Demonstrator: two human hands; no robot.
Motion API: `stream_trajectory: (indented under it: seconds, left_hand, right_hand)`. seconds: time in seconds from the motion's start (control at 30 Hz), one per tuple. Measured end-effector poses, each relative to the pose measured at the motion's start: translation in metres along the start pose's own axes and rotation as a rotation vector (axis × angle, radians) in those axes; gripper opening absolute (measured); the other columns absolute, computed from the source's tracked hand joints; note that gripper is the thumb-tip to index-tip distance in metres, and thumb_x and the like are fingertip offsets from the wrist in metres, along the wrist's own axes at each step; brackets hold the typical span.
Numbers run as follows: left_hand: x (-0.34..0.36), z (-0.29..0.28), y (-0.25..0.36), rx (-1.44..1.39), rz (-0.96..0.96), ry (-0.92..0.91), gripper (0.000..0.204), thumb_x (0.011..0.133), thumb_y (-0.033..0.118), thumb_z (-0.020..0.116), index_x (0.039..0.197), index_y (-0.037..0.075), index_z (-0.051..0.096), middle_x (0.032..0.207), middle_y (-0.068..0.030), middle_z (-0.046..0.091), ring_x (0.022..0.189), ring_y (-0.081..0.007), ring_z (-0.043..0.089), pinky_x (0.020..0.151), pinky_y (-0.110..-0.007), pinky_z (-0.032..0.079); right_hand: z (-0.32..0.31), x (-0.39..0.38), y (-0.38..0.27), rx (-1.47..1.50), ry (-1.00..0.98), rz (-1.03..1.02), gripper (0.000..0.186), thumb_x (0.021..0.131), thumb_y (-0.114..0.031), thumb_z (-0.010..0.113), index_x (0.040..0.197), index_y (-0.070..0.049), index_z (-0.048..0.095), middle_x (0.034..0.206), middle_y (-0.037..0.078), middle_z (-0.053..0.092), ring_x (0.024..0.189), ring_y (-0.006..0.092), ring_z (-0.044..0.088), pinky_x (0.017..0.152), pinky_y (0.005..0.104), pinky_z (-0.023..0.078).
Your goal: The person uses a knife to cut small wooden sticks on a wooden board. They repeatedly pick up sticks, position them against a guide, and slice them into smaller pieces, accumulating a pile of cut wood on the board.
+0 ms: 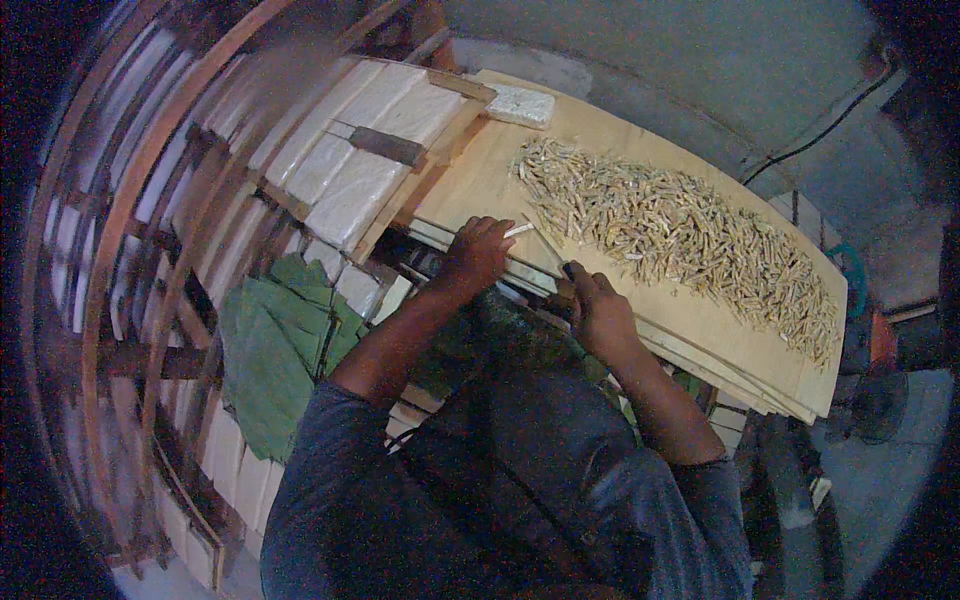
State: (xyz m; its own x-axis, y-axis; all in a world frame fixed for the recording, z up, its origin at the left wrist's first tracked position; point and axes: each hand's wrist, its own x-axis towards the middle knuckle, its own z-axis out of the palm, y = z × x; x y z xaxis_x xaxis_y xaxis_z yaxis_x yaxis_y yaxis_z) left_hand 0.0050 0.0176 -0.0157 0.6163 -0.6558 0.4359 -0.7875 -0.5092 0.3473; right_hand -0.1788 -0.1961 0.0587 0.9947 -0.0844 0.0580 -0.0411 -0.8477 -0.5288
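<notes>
My left hand (478,252) is closed at the near edge of a broad pale wooden board (465,203). A small whitish piece (519,229) sticks out from its fingertips. To its right, my right hand (603,312) is closed on a thin tool (550,246) with a dark handle, its slim end slanting toward the left hand. I cannot tell whether the tool is a knife. Beyond both hands, a long heap of small pale stick-like pieces (675,225) is spread on the board.
At the left, a wooden tray (395,215) holds white plastic-wrapped slabs (345,190), with a dark-handled two-pronged tool (385,146) on top. A wrapped white block (520,106) sits at the board's far corner. Green leaf-like sheets (265,345) lie nearer me. Wooden racks (100,290) stand far left.
</notes>
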Motion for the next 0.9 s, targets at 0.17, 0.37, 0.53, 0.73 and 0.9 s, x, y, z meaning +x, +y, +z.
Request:
stream_trajectory:
  seconds: [0.17,0.37,0.53,0.73,0.9]
  left_hand:
    - [0.009,-0.016,0.018,-0.319,-0.257,-0.041,0.038,0.093,0.018,0.072,0.127,0.002,0.067,0.117,-0.0220,0.069,0.108,-0.0427,0.065,0.093,-0.052,0.053]
    - [0.011,-0.029,0.020,0.009,-0.109,0.055,0.043,0.089,0.022,0.076,0.125,0.000,0.067,0.115,-0.0221,0.067,0.110,-0.0426,0.061,0.097,-0.053,0.051]
    - [0.013,-0.016,0.000,0.008,-0.050,-0.010,0.043,0.087,0.023,0.078,0.123,0.001,0.069,0.117,-0.0204,0.066,0.110,-0.0412,0.060,0.099,-0.052,0.050]
    - [0.025,-0.021,0.012,0.052,0.075,-0.021,0.034,0.088,0.018,0.075,0.119,0.004,0.072,0.114,-0.0162,0.067,0.109,-0.0368,0.061,0.096,-0.048,0.052]
    - [0.025,-0.018,0.021,0.151,0.073,-0.076,0.026,0.090,0.014,0.070,0.115,0.006,0.074,0.108,-0.0119,0.068,0.104,-0.0330,0.063,0.092,-0.045,0.054]
  right_hand:
    - [0.002,-0.002,0.016,0.062,0.082,-0.026,0.058,0.093,-0.007,0.063,0.149,-0.012,0.050,0.105,0.021,0.067,0.087,0.0437,0.070,0.074,0.0538,0.058]
    - [0.000,-0.006,0.010,0.029,-0.020,0.027,0.053,0.101,-0.034,0.065,0.147,-0.013,0.051,0.111,0.023,0.065,0.087,0.0446,0.071,0.074,0.0534,0.060]
    - [0.008,-0.005,0.012,0.030,0.001,-0.014,0.054,0.101,-0.034,0.064,0.149,-0.012,0.049,0.110,0.024,0.065,0.083,0.0448,0.072,0.069,0.0541,0.059]
    - [0.002,-0.002,0.003,-0.037,0.007,0.008,0.053,0.102,-0.028,0.062,0.150,-0.010,0.047,0.110,0.025,0.064,0.080,0.0444,0.071,0.068,0.0548,0.060]
    - [0.016,0.024,-0.005,-0.152,-0.060,-0.049,0.059,0.099,-0.020,0.060,0.155,-0.011,0.043,0.112,0.024,0.063,0.082,0.0426,0.072,0.070,0.0528,0.061]
